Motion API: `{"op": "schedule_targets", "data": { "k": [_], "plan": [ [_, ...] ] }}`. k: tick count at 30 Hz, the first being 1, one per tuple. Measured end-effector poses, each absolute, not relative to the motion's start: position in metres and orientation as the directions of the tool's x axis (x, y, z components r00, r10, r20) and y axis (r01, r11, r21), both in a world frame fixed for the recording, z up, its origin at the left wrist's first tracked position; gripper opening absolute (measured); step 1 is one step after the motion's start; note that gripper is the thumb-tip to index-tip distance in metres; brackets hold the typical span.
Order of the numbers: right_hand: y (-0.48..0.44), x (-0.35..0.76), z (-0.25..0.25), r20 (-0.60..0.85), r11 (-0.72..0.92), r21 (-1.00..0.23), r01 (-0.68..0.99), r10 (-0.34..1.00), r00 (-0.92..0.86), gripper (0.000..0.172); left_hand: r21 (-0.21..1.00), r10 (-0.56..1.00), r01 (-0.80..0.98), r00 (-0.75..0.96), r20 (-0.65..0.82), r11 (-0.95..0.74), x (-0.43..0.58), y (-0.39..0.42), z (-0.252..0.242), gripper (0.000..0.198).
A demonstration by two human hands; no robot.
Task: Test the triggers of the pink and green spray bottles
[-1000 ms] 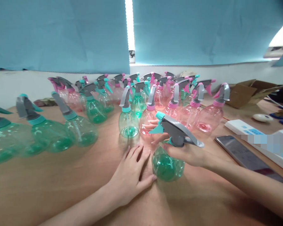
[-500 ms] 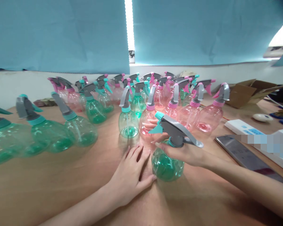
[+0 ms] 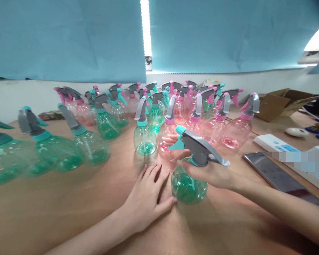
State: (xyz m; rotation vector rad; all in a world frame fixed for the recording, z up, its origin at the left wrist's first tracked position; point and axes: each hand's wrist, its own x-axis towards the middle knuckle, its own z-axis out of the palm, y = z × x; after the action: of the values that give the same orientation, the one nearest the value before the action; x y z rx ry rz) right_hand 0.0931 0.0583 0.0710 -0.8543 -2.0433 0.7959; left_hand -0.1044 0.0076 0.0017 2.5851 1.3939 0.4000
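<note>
My right hand (image 3: pixel 206 172) grips a green spray bottle (image 3: pixel 188 186) around its neck, just under the grey and teal trigger head. The bottle tilts slightly, and part of its neck is hidden by my fingers. Flat on the wooden table (image 3: pixel 77 209) lies my left hand (image 3: pixel 146 198), fingers spread, holding nothing; its thumb tip is close to the base of the held bottle. Just beyond my left fingertips stands another green spray bottle (image 3: pixel 145 140). A pink spray bottle (image 3: pixel 164 136) stands behind my right fingers.
Several green spray bottles (image 3: pixel 91 150) line the left side. More pink and green bottles crowd the back along the wall. On the right are a phone (image 3: pixel 266 173), a white power strip (image 3: pixel 276 143), a white mouse (image 3: pixel 296 132) and an open cardboard box (image 3: pixel 272 104).
</note>
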Motion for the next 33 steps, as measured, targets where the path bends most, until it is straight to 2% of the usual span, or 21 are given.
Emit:
{"op": "schedule_targets", "data": {
  "k": [15,19,24,30,33],
  "plan": [
    [0.058,0.098,0.069,0.399,0.576,-0.759,0.303,0.779,-0.483,0.03,0.284,0.834,0.785,0.529,0.158,-0.551,-0.104,0.008,0.004,0.066],
    [0.059,0.097,0.074,0.416,0.585,-0.778,0.228,0.752,-0.511,0.03,0.279,0.835,0.787,0.527,0.158,-0.55,-0.105,0.007,0.003,0.065],
    [0.057,0.097,0.079,0.386,0.531,-0.835,0.146,0.754,-0.531,0.016,0.274,0.834,0.788,0.525,0.167,-0.551,-0.104,0.008,0.001,0.064],
    [0.057,0.102,0.081,0.409,0.552,-0.823,0.135,0.74,-0.534,0.016,0.276,0.836,0.789,0.525,0.161,-0.549,-0.105,0.008,0.0,0.066],
    [0.057,0.102,0.079,0.402,0.538,-0.833,0.128,0.747,-0.529,0.022,0.272,0.835,0.79,0.529,0.151,-0.549,-0.105,0.008,0.0,0.066]
  ]
}}
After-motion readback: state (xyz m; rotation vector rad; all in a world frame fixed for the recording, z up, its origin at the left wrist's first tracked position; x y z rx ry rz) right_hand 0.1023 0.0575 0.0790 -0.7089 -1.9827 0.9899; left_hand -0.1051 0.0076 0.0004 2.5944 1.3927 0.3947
